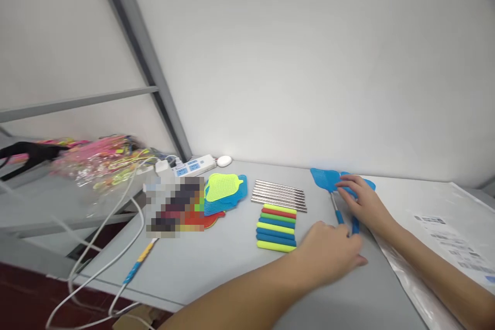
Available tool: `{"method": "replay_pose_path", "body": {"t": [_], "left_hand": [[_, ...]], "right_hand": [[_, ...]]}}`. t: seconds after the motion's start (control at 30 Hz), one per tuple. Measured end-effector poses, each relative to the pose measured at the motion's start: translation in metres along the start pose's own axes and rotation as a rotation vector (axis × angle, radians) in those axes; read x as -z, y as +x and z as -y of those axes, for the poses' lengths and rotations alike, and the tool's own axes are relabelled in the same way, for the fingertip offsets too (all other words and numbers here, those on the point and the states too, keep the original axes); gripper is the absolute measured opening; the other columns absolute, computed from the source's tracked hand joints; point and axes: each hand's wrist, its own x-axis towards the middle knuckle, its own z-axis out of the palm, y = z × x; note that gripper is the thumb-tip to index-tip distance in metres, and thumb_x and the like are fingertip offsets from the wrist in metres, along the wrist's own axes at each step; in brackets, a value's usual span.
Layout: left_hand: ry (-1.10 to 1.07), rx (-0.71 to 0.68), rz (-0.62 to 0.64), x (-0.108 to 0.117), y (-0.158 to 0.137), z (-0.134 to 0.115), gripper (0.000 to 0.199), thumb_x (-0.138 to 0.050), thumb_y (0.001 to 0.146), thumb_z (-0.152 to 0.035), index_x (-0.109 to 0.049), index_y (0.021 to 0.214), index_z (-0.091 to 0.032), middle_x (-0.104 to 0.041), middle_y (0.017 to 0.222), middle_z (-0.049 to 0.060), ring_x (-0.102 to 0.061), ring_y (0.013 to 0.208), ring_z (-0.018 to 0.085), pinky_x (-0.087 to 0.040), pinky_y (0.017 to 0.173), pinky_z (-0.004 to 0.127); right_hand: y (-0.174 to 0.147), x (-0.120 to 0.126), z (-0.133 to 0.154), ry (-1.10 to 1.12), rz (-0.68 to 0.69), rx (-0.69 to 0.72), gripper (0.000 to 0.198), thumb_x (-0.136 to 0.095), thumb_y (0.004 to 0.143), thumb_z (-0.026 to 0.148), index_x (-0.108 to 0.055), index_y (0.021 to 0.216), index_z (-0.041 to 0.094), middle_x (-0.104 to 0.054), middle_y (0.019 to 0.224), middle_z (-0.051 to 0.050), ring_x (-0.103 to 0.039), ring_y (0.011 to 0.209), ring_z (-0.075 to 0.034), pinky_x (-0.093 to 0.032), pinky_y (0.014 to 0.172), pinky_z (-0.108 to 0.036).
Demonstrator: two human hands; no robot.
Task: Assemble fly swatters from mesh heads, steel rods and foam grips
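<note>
Two blue fly swatters lie side by side at the right of the table. The left fly swatter (325,179) shows its leaf-shaped head, a short metal rod and a blue handle. Half hidden by my hands is the right fly swatter (356,226). My right hand (361,202) bends its fingers over that one near its head. At its handle end, my left hand (330,247) is closed round the grip, with most fingers hidden. Left of my hands are several coloured handle tubes (276,228) in a row, below a row of metal rods (278,195).
Yellow, blue and red swatter heads (224,188) are stacked at centre left, partly behind a pixelated patch. A power strip (195,166) with a white cable (116,206) stands beyond. Bagged items (112,157) fill the left shelf. White plastic sheeting (433,227) covers the right side.
</note>
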Motion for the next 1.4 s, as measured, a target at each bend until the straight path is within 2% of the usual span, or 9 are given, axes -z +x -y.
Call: {"method": "replay_pose_path", "body": {"t": [0.13, 0.23, 0.37, 0.57, 0.67, 0.8, 0.9, 1.2, 1.4], "left_hand": [[-0.024, -0.108, -0.028, 0.007, 0.005, 0.007, 0.043, -0.04, 0.098, -0.051, -0.065, 0.089, -0.018, -0.068, 0.081, 0.004, -0.065, 0.078, 0.02, -0.043, 0.067, 0.035], [-0.028, -0.169, 0.002, 0.024, 0.001, 0.015, 0.041, -0.043, 0.097, -0.049, -0.067, 0.083, -0.019, -0.068, 0.075, 0.002, -0.063, 0.071, 0.019, -0.038, 0.059, 0.032], [-0.042, -0.126, -0.123, 0.051, -0.039, 0.035, 0.042, -0.041, 0.099, -0.046, -0.067, 0.08, -0.02, -0.068, 0.075, 0.003, -0.063, 0.071, 0.017, -0.036, 0.058, 0.031], [-0.022, 0.342, -0.217, 0.07, -0.146, 0.075, 0.044, -0.034, 0.102, -0.039, -0.063, 0.074, -0.02, -0.065, 0.07, 0.002, -0.057, 0.068, 0.014, -0.037, 0.069, 0.032], [-0.022, 0.575, -0.239, 0.073, -0.17, 0.086, 0.043, -0.034, 0.101, -0.038, -0.061, 0.072, -0.02, -0.061, 0.07, 0.002, -0.054, 0.069, 0.015, -0.038, 0.072, 0.031], [0.063, 0.863, -0.354, 0.077, -0.168, 0.093, 0.027, -0.044, 0.097, -0.036, -0.065, 0.086, -0.022, -0.061, 0.1, 0.006, -0.052, 0.096, 0.022, -0.04, 0.085, 0.035], [0.134, 0.977, -0.404, 0.079, -0.163, 0.097, 0.02, -0.052, 0.092, -0.035, -0.067, 0.102, -0.027, -0.053, 0.121, 0.008, -0.044, 0.11, 0.028, -0.038, 0.092, 0.041], [0.188, 0.994, -0.274, 0.069, -0.156, 0.104, 0.036, -0.058, 0.086, -0.025, -0.064, 0.12, -0.037, -0.041, 0.143, 0.006, -0.031, 0.127, 0.036, -0.035, 0.097, 0.051], [0.238, 0.95, -0.204, 0.07, -0.152, 0.105, 0.033, -0.051, 0.09, -0.021, -0.068, 0.116, -0.034, -0.042, 0.148, 0.002, -0.03, 0.131, 0.034, -0.033, 0.1, 0.052]], "right_hand": [[0.022, -0.012, 0.021, -0.074, 0.227, 0.115, 0.03, -0.043, 0.095, 0.043, -0.066, 0.101, 0.025, -0.058, 0.123, -0.01, -0.062, 0.104, -0.026, -0.051, 0.086, -0.04], [0.045, -0.023, 0.048, -0.103, 0.345, 0.193, 0.031, -0.043, 0.095, 0.042, -0.067, 0.099, 0.023, -0.06, 0.118, -0.01, -0.064, 0.099, -0.026, -0.05, 0.086, -0.041], [0.076, -0.041, 0.078, -0.099, 0.424, 0.244, 0.027, -0.046, 0.093, 0.037, -0.068, 0.098, 0.023, -0.063, 0.113, -0.009, -0.066, 0.089, -0.023, -0.051, 0.082, -0.038], [0.106, -0.078, 0.098, -0.046, 0.505, 0.243, 0.021, -0.059, 0.087, 0.04, -0.072, 0.09, 0.024, -0.063, 0.11, -0.007, -0.065, 0.089, -0.021, -0.05, 0.079, -0.034], [0.111, -0.093, 0.102, -0.017, 0.535, 0.223, 0.022, -0.058, 0.086, 0.042, -0.073, 0.085, 0.024, -0.064, 0.106, -0.007, -0.065, 0.085, -0.021, -0.05, 0.073, -0.033], [0.112, -0.101, 0.103, 0.007, 0.546, 0.198, 0.025, -0.054, 0.087, 0.042, -0.072, 0.088, 0.024, -0.064, 0.104, -0.006, -0.064, 0.083, -0.021, -0.051, 0.071, -0.033], [0.113, -0.101, 0.101, 0.005, 0.554, 0.192, 0.024, -0.056, 0.086, 0.042, -0.071, 0.09, 0.024, -0.064, 0.105, -0.007, -0.064, 0.084, -0.021, -0.051, 0.072, -0.033], [0.113, -0.094, 0.107, -0.097, 0.481, 0.145, 0.017, -0.049, 0.09, 0.034, -0.061, 0.093, 0.022, -0.069, 0.09, -0.008, -0.063, 0.075, -0.023, -0.045, 0.063, -0.033], [0.105, -0.066, 0.13, -0.156, 0.323, 0.168, 0.021, -0.034, 0.098, 0.033, -0.053, 0.102, 0.023, -0.068, 0.091, -0.008, -0.06, 0.075, -0.024, -0.041, 0.061, -0.033]]}}
